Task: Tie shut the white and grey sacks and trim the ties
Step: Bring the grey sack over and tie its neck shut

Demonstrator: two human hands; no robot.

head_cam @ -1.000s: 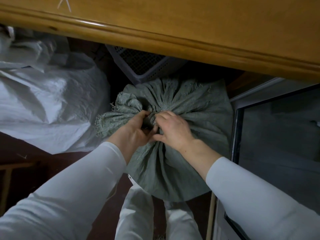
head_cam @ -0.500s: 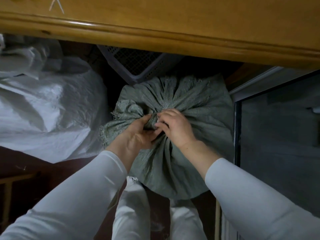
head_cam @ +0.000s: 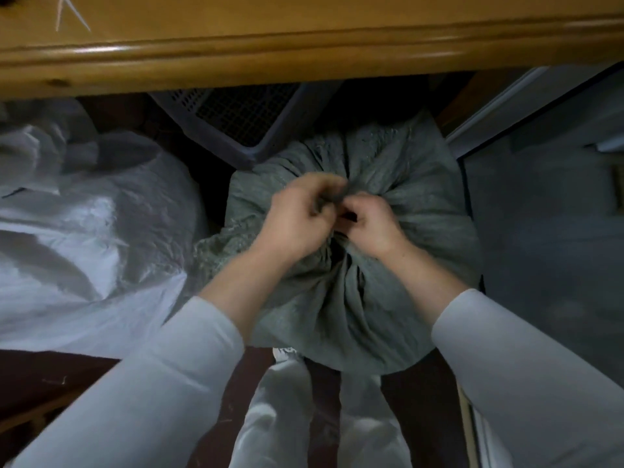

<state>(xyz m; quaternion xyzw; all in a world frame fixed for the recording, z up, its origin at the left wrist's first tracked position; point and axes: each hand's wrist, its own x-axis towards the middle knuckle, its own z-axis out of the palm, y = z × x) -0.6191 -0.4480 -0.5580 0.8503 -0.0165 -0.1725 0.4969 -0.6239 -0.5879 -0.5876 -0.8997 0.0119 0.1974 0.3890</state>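
Bunching the grey sack [head_cam: 358,298] at its gathered neck, the left hand [head_cam: 297,221] and right hand [head_cam: 368,224] pinch fabric together. A white sack [head_cam: 84,231] slumps beside it.

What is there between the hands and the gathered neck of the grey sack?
Nothing visible. The left hand and right hand are both already on the bunched neck of the grey sack, gripping the fabric. The white sack lies apart on the left, and the plastic basket sits behind.
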